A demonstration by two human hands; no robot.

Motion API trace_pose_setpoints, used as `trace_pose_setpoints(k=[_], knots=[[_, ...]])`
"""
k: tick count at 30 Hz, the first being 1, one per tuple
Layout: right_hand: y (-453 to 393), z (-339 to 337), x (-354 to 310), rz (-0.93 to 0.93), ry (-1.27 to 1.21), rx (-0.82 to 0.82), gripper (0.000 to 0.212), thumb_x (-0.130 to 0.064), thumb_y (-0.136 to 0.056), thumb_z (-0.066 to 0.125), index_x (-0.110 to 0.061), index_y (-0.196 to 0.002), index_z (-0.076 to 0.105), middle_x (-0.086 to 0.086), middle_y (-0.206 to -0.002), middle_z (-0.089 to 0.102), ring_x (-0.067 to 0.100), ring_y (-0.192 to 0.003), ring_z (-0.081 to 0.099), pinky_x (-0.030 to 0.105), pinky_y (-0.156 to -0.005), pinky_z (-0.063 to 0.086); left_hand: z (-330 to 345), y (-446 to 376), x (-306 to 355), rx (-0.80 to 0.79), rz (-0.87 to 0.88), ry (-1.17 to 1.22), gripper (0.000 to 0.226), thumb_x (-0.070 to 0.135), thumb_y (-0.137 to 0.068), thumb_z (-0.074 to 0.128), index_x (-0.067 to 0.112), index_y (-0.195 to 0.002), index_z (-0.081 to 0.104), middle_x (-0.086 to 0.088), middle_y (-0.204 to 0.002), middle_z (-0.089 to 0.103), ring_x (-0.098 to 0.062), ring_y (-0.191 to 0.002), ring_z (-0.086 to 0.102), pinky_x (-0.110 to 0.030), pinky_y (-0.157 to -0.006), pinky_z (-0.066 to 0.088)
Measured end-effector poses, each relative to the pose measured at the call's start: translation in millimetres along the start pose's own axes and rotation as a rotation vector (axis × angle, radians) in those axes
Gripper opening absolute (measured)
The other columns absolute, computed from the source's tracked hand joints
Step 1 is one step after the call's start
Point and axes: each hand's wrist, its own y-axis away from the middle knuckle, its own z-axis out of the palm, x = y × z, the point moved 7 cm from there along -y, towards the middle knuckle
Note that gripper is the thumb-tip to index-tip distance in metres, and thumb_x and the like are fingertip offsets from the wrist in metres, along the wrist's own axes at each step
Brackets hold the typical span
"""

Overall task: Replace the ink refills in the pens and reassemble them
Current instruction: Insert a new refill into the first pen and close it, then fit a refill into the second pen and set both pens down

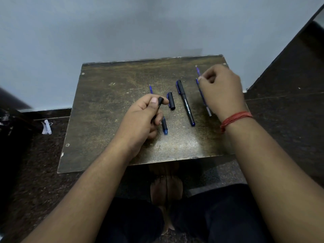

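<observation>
On a small worn brown table (108, 130), my left hand (142, 120) grips a black pen barrel (158, 106) between thumb and fingers. Below its fingers lies a short black-and-blue grip section (164, 127). A blue refill (151, 89) pokes out beyond that hand. A black cap with a blue clip (171, 100) lies in the middle, next to a whole capped black pen (186, 104). At the right, my right hand (222, 88) pinches a thin blue refill (198, 71). Another blue refill (203, 97) lies partly under that hand.
The table stands against a pale grey wall (122, 28). Dark speckled floor (289, 111) lies on both sides, with a white scrap (46, 127) at the left. My bare feet (166, 188) and dark trousers (228, 216) show below the table's near edge.
</observation>
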Motion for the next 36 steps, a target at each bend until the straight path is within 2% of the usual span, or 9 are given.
trace_pose_setpoints(k=[2, 5, 11, 22, 25, 28, 32, 36], knots=[[1, 9, 1, 0.0, 0.144, -0.054, 0.01, -0.032, -0.093, 0.061, -0.024, -0.09, 0.064, -0.007, -0.088, 0.064, 0.014, -0.083, 0.06, 0.028, -0.071, 0.044, 0, 0, -1, -0.002, 0.003, 0.005, 0.029, 0.027, -0.107, 0.037, 0.015, -0.104, 0.063, 0.0, -0.059, 0.042, -0.007, -0.042, 0.019, -0.024, -0.045, 0.013], [2, 15, -2, -0.038, 0.254, -0.034, 0.011, -0.032, -0.093, 0.061, -0.022, -0.094, 0.065, -0.001, -0.095, 0.067, 0.023, -0.093, 0.061, 0.031, -0.074, 0.045, 0, 0, -1, -0.002, 0.002, 0.01, 0.03, 0.027, -0.107, 0.037, 0.015, -0.104, 0.063, 0.0, -0.059, 0.042, -0.007, -0.042, 0.019, -0.023, -0.045, 0.013], [2, 25, -3, -0.069, 0.332, -0.024, 0.014, -0.03, -0.093, 0.06, -0.017, -0.097, 0.063, 0.004, -0.099, 0.068, 0.028, -0.098, 0.061, 0.032, -0.071, 0.04, 0, 0, 0, 0.002, 0.005, 0.026, 0.029, 0.027, -0.107, 0.037, 0.014, -0.105, 0.063, 0.0, -0.059, 0.042, -0.007, -0.042, 0.019, -0.025, -0.046, 0.012], [3, 24, -4, -0.066, 0.293, -0.02, 0.012, -0.029, -0.093, 0.059, -0.018, -0.096, 0.062, 0.0, -0.094, 0.067, 0.025, -0.094, 0.061, 0.035, -0.075, 0.05, -6, -2, 0, 0.025, 0.019, 0.05, 0.03, 0.027, -0.107, 0.037, 0.015, -0.103, 0.064, 0.002, -0.058, 0.043, -0.008, -0.043, 0.018, -0.025, -0.047, 0.011], [4, 17, -12, -0.077, 0.236, 0.007, 0.011, -0.03, -0.095, 0.059, -0.019, -0.096, 0.063, -0.003, -0.092, 0.065, 0.021, -0.093, 0.061, 0.036, -0.077, 0.052, -12, -3, 2, 0.076, 0.019, 0.062, 0.029, 0.026, -0.107, 0.038, 0.013, -0.103, 0.063, 0.001, -0.059, 0.044, -0.007, -0.042, 0.021, -0.021, -0.044, 0.016], [9, 17, -24, -0.118, 0.19, 0.007, 0.01, -0.03, -0.095, 0.058, -0.021, -0.095, 0.063, -0.006, -0.087, 0.063, 0.018, -0.089, 0.06, 0.032, -0.073, 0.048, -21, -4, 2, 0.154, 0.009, 0.113, 0.027, 0.025, -0.107, 0.038, 0.012, -0.099, 0.061, 0.002, -0.057, 0.044, -0.006, -0.04, 0.021, -0.018, -0.04, 0.017], [19, 31, -43, -0.207, 0.121, -0.076, 0.01, -0.029, -0.095, 0.059, -0.021, -0.092, 0.063, -0.008, -0.082, 0.061, 0.015, -0.085, 0.059, 0.029, -0.071, 0.046, -29, -6, -2, 0.229, -0.025, 0.231, 0.027, 0.022, -0.107, 0.038, 0.01, -0.097, 0.059, 0.003, -0.059, 0.046, -0.004, -0.038, 0.024, -0.016, -0.035, 0.02], [36, 52, -63, -0.336, 0.217, -0.163, 0.015, -0.032, -0.096, 0.057, -0.019, -0.092, 0.063, -0.006, -0.088, 0.061, 0.02, -0.095, 0.056, 0.031, -0.078, 0.043, -33, -8, -5, 0.267, -0.063, 0.368, 0.025, 0.019, -0.105, 0.038, 0.009, -0.095, 0.059, 0.002, -0.06, 0.047, -0.005, -0.039, 0.027, -0.017, -0.035, 0.019]])
